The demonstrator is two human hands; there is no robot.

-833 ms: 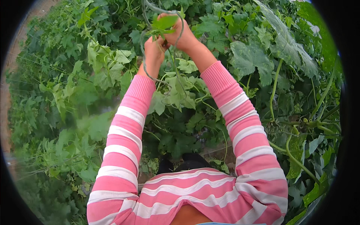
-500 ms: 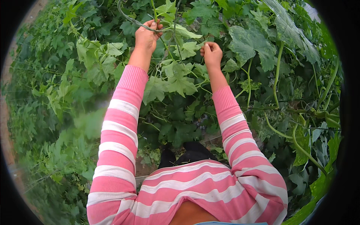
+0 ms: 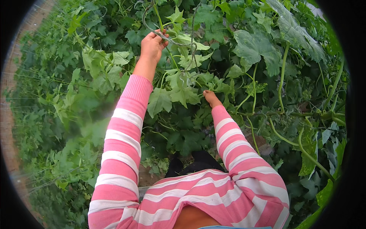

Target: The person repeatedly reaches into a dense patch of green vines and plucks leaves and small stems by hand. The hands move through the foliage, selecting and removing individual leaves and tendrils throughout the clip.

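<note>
At the upper middle, my left hand (image 3: 152, 46) is closed on a green vine stem (image 3: 158, 17), with thumb and fingers pinched around it. A grey-green cord (image 3: 178, 43) loops past the same fingers and hangs over the leaves to the right. Lower and to the right, my right hand (image 3: 211, 98) is closed among the foliage, beside a pale lobed leaf (image 3: 184, 91). Its fingertips meet thin stalks, and what they hold, if anything, is too small to make out. Below the left hand, another lobed leaf (image 3: 159, 101) hangs from the vine.
Dense leafy vines surround both arms. Large broad leaves (image 3: 256, 45) spread at the upper right, and thick bare stems (image 3: 283, 78) hang below them. A horizontal stem (image 3: 289, 113) crosses on the right. Bare ground (image 3: 11, 91) shows along the left rim.
My right hand has moved down toward my body, into lower foliage. My left hand has shifted slightly right and down, still holding the stem, and the cord loop has swung right.
</note>
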